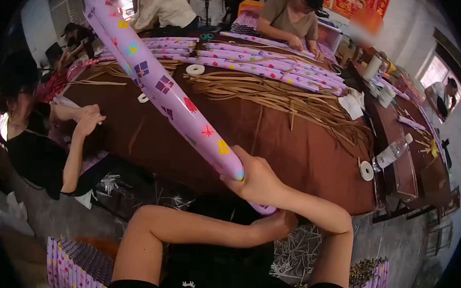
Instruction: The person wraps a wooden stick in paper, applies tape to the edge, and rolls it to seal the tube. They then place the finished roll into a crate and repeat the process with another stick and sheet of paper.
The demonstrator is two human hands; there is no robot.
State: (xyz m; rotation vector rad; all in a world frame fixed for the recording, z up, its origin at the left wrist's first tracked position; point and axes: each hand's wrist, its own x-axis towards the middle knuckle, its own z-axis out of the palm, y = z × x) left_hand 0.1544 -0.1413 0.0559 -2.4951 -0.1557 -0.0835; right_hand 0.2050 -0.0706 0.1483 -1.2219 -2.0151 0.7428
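At the left, a co-worker's hands (88, 118) sit beside the raised lilac roll (165, 84), so its long far end is best swung slowly, well away from them. The roll slants over the table (303, 159), high at the upper left and low near the wearer's body. Its length seems likely to lever against the wrist, so steady support low down matters. At the middle, the right grip (257, 177) is wrapped around the lower part; pressure firm enough to stop it turning, yet light enough not to crease the glossy surface, looks right. Just right and below, the left grip (283, 224) is at the bottom end; how tightly its fingers close cannot be told. Farther right, brown strips (291, 105) and a bottle (393, 153) call for a clear sweep.
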